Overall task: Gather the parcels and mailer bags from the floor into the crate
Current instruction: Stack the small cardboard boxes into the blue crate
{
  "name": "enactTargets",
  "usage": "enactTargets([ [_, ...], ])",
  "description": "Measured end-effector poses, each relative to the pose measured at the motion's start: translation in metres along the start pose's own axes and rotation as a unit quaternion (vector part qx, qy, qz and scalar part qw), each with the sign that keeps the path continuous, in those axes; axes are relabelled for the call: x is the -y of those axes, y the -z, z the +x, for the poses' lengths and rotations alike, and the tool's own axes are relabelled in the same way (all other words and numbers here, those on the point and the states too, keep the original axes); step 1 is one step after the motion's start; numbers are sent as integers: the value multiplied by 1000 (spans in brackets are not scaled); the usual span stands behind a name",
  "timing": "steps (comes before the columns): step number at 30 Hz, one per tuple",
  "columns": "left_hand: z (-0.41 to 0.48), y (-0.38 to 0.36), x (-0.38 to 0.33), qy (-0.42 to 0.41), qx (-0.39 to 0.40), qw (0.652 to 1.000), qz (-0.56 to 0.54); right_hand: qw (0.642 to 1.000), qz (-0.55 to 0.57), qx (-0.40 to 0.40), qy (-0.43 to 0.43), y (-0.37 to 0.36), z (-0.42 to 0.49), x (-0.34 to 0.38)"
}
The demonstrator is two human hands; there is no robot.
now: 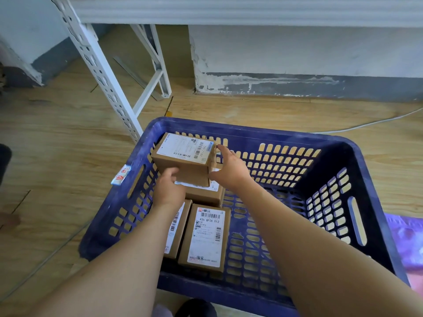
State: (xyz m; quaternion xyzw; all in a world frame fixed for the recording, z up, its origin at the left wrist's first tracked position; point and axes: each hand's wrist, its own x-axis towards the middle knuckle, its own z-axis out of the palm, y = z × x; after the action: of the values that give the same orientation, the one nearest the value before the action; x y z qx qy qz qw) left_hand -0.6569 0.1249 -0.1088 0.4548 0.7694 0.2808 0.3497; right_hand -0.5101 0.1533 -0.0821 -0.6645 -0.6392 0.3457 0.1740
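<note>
Clasps stiff cardboard parcel (183,156) between left hand (168,189) and right hand (230,171) over crate (251,132); probably light, best gripped across opposite faces.

**Colours in front of you**

Your crate (251,131): dark blue, walls and base pierced in a slotted grid.
Top parcel (194,172): plain brown card, white label with black barcodes.
Lower parcel (207,236): brown, white label, black print, small red mark.
Floor (57,156): tan wood grain.
Shelf frame (100,76): white, perforated.
Bag (407,243) on your right: purple.
</note>
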Motion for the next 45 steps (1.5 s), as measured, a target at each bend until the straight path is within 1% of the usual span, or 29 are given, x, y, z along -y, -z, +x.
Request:
enactTargets([
  [4,5,1,2,7,-17,1000,-23,999,34,13,-29,-2,5,-1],
  [7,12,3,3,36,-51,997,-44,997,61,19,-35,-7,8,3],
  [9,17,5,5,54,-55,995,-67,995,86,18,-41,-11,10,6],
  [14,26,9,13,86,-13,990,-113,995,87,6,-52,-18,17,6],
  [19,31,15,17,102,0,984,-146,996,76,-3,-49,-24,20,2],
  [23,30,17,15,99,22,988,-115,996,65,-7,-61,-25,24,-1],
  [28,26,17,12,74,36,996,-32,996,35,4,-76,-18,21,-7],
  [30,19,17,5,65,56,996,-8,996,37,6,-84,-12,16,-10],
  [32,14,13,0,44,73,996,39,995,40,13,-88,-5,11,-14],
  [36,3,8,-15,-37,101,986,128,996,28,22,-86,18,-3,-21],
  [39,-6,1,-30,-82,115,974,178,995,25,20,-92,37,-19,-26],
  [45,-32,-22,-66,-175,136,952,212,994,24,-12,-106,74,-56,-44],
])
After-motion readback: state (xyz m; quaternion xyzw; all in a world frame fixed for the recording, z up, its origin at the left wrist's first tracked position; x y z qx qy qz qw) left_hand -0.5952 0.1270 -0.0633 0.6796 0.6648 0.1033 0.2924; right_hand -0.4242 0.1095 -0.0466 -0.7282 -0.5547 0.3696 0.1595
